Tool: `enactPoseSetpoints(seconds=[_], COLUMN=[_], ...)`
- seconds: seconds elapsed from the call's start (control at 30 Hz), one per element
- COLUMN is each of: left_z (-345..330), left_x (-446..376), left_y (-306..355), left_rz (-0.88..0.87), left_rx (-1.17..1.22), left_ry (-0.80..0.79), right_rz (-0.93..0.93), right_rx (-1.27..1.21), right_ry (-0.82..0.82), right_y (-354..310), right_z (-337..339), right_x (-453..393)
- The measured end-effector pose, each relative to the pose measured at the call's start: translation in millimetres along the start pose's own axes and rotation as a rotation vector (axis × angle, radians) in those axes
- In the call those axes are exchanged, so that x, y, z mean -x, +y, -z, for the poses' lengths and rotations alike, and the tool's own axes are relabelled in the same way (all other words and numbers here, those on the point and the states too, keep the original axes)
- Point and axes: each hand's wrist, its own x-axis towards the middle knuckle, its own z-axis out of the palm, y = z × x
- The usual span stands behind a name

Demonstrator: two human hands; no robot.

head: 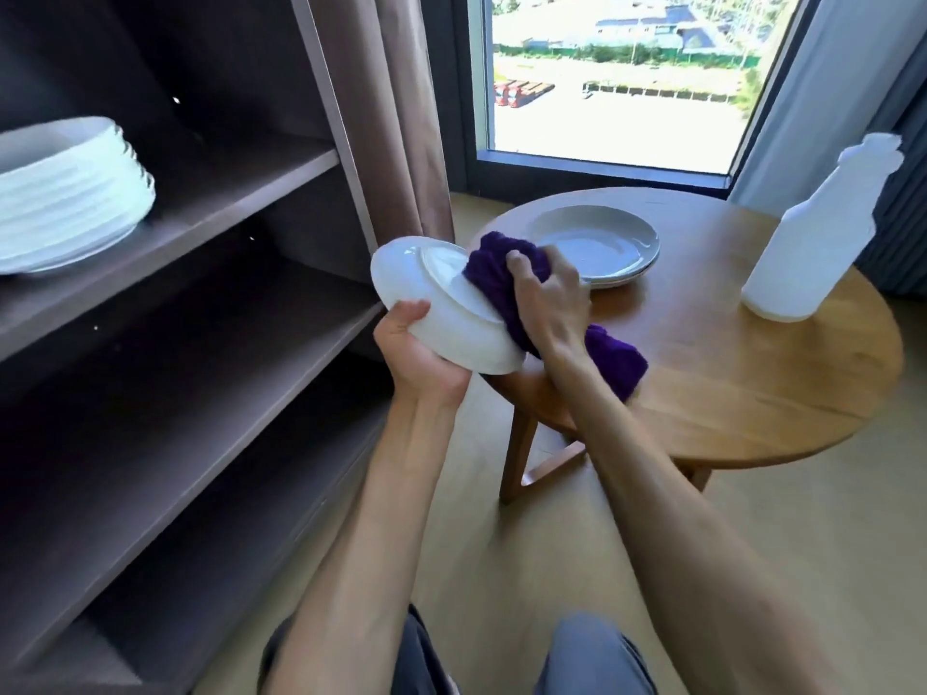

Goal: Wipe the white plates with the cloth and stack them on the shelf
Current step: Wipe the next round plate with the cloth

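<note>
My left hand [420, 354] grips the lower rim of a white plate [431, 293], held tilted with its underside facing me, in the gap between shelf and table. My right hand [547, 298] clutches a purple cloth [494, 273] and presses it against the plate's underside; the cloth's loose end hangs down past my wrist. Two or three more white plates [597, 243] lie stacked on the round wooden table [742, 373]. A stack of several white plates [65, 193] stands on the upper board of the dark shelf [241, 193] at left.
A white spray bottle [817, 233] stands on the table's right side. Lower boards of the shelf unit [210, 353] are bare. A brown curtain [391, 117] hangs between shelf and window. The table's legs [521, 453] stand on the wooden floor.
</note>
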Motion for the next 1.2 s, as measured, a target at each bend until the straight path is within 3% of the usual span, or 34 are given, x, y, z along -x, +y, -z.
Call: enactPoseSetpoints(seconds=[0.2,0.3,0.43,0.57,0.73,0.83,1.03,1.2], left_z=[-10.5,-25.2,-38.6,-33.4,-27.8,-22.5,-15.3,-15.1], left_x=[-27.4,-30.1,-27.4,-37.9,-43.4,-41.8,-38.3,-33.8], left_y=[4.5,-5.4,-17.7,-25.9,-22.4,-23.1,-20.1,-20.3], left_rz=[0.058,0.008,0.025,-0.046,0.012,0.070,0.073,0.124], left_rx=[0.049,0.000,0.123,0.066,0.022,0.001,0.073,0.120], left_ry=[0.080,0.129,0.105,0.076,-0.029,-0.014,-0.165,-0.170], right_rz=[0.300,0.488,0.635,0.530,0.372,0.355,0.208,0.109], right_rx=[-0.225,-0.191,-0.050,-0.012,-0.052,0.066,0.162,0.177], right_ry=[0.159,0.183,0.107,-0.016,-0.142,-0.216,-0.163,-0.134], right_y=[-17.7,-26.8,-35.3,-46.0,-64.6,-64.1,-63.8,-57.4], right_z=[-25.0,-22.1,-16.5,-7.5,2.6,3.2,6.1,14.3], right_x=[20.0,20.7,9.6,-25.0,-60.8,-77.6,-105.1,-108.2])
